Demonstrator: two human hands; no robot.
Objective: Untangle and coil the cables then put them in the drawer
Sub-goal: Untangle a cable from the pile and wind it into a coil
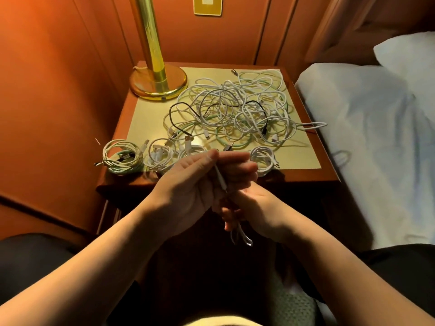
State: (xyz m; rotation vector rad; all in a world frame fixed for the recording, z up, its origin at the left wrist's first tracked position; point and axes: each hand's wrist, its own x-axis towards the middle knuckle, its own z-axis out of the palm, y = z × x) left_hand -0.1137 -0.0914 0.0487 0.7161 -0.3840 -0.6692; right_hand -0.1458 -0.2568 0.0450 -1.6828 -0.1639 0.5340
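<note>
Meanwhile, both hands, left [188,182] and right [256,208], gripping white cable [220,178] before tangled pile [235,109], lamp [158,83]

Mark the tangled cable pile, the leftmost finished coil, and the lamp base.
tangled cable pile [235,109]: head view, middle of the heap.
leftmost finished coil [121,157]: head view, centre of its loops.
lamp base [158,87]: head view, brass foot's rim.

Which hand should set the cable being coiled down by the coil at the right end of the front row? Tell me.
Probably the right hand: it grips the white cable loops and sits nearer that rightmost coil. The left hand only pinches the cable's end.
</note>
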